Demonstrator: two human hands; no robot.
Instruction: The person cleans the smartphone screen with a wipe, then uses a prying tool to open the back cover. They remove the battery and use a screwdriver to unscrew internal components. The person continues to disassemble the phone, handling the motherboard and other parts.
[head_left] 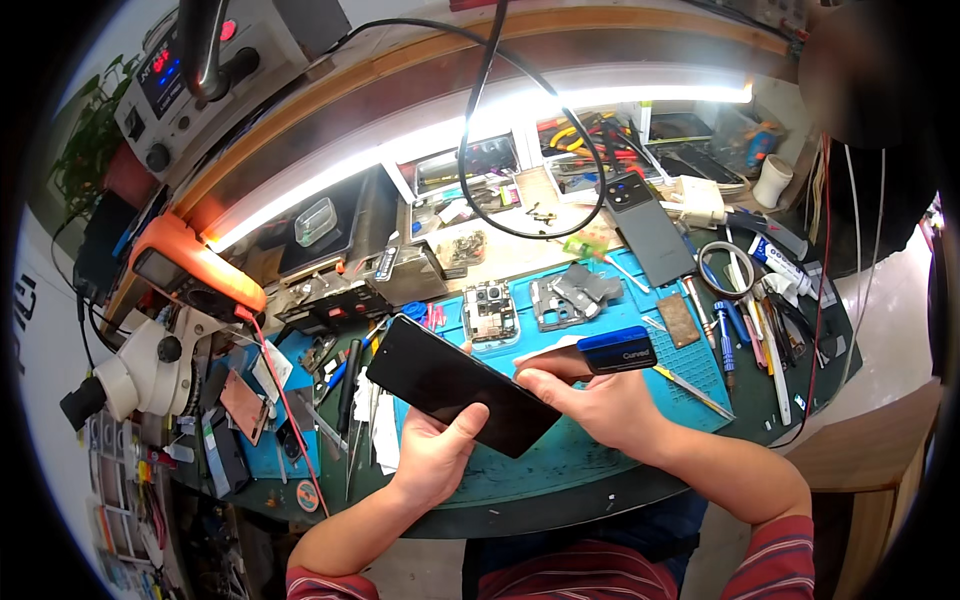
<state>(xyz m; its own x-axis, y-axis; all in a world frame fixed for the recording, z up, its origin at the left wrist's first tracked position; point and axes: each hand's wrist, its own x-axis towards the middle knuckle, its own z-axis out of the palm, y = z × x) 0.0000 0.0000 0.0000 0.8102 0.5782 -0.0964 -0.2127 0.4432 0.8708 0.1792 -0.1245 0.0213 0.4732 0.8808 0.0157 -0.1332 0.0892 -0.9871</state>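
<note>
A black phone screen (pixel 460 380) lies tilted across the middle, above the blue mat (pixel 690 365). My left hand (pixel 435 455) grips its lower left part, thumb on the glass. My right hand (pixel 605 410) holds a thin metal blade tool with a blue and black handle (pixel 615 350), its thumb at the screen's right end. Behind them on the mat are an opened phone body with exposed board (pixel 488 312) and loose grey inner covers (pixel 572 298).
A grey phone (pixel 648 232) stands out at the back right, near pens and screwdrivers (pixel 728 345). An orange multimeter (pixel 195 270), a white microscope (pixel 145 365) and assorted parts crowd the left. A black cable loop (pixel 530 235) hangs over the bench.
</note>
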